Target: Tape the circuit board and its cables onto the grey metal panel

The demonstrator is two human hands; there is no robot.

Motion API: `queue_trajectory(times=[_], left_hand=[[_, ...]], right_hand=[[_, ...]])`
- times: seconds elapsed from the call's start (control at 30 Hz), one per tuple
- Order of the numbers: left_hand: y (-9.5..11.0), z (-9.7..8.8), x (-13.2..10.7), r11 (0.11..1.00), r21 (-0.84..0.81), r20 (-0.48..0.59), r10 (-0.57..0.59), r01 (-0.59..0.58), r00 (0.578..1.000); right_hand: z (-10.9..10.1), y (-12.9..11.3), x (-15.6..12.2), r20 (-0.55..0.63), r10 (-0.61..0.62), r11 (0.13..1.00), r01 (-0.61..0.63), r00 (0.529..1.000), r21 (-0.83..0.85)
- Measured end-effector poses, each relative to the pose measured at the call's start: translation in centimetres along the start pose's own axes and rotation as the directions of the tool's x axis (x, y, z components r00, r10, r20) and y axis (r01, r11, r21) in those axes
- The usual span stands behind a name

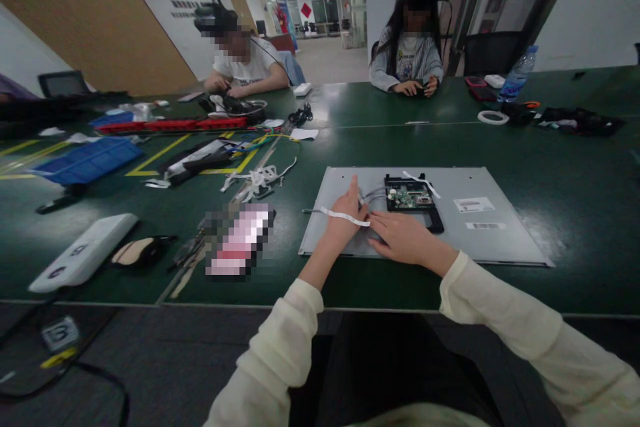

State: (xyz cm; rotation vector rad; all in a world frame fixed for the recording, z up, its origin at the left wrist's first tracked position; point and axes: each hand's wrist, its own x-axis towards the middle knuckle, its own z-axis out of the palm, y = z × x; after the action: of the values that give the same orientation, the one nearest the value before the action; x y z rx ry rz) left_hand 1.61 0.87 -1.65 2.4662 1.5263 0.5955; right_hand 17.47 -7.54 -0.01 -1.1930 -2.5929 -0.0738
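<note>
A flat grey metal panel [505, 237] lies on the table in front of me. My left hand [345, 217] rests on its left part, index finger stretched away from me and the other fingers partly hidden. Across the back of that hand runs a thin white strip [337, 215], its right end close to my right fingertips. My right hand [407, 238] reaches in from the right, fingers stretched out and thumb apart, nearly touching the left. Just beyond it is a green circuit board [410, 197] in a black frame [437, 221], with thin cables [373, 195] running left. Another white strip [423, 183] lies over the frame's top edge.
Left of the panel lie a blurred pink phone-like object [243, 240], tangled white strips [257, 180], a white box-like device [85, 251] and a blue tray [87, 160]. Two people sit across the table. A water bottle [519, 75] and white tape roll [493, 117] are at far right.
</note>
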Motion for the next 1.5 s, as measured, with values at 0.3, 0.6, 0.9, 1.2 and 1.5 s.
queue_trajectory(times=[0.3,0.6,0.9,1.2,1.5], left_hand=[[-0.5,-1.1,1.9,0.995,0.083,-0.015,0.053,-0.052,0.998],[1.4,-1.5,1.3,0.98,0.2,-0.038,0.035,-0.027,0.999],[8.7,-3.2,0.9,0.934,0.321,-0.181,0.222,-0.156,0.958],[10.3,-2.4,1.0,0.961,0.213,-0.128,0.208,-0.177,0.97],[13.6,-1.0,-3.5,0.963,0.049,-0.027,0.267,-0.266,0.963]], right_hand=[[0.0,-0.2,-0.7,0.02,0.052,0.996,-0.053,0.998,0.07],[-1.4,-0.3,-2.4,-0.038,0.269,0.889,-0.233,0.962,0.394],[-2.4,0.1,-2.9,0.342,0.569,-0.072,-0.37,0.748,0.926],[-4.6,7.6,-8.5,0.194,0.791,0.057,-0.385,0.581,0.921],[-2.1,10.0,-9.6,0.047,0.743,0.497,-0.597,0.668,0.629]])
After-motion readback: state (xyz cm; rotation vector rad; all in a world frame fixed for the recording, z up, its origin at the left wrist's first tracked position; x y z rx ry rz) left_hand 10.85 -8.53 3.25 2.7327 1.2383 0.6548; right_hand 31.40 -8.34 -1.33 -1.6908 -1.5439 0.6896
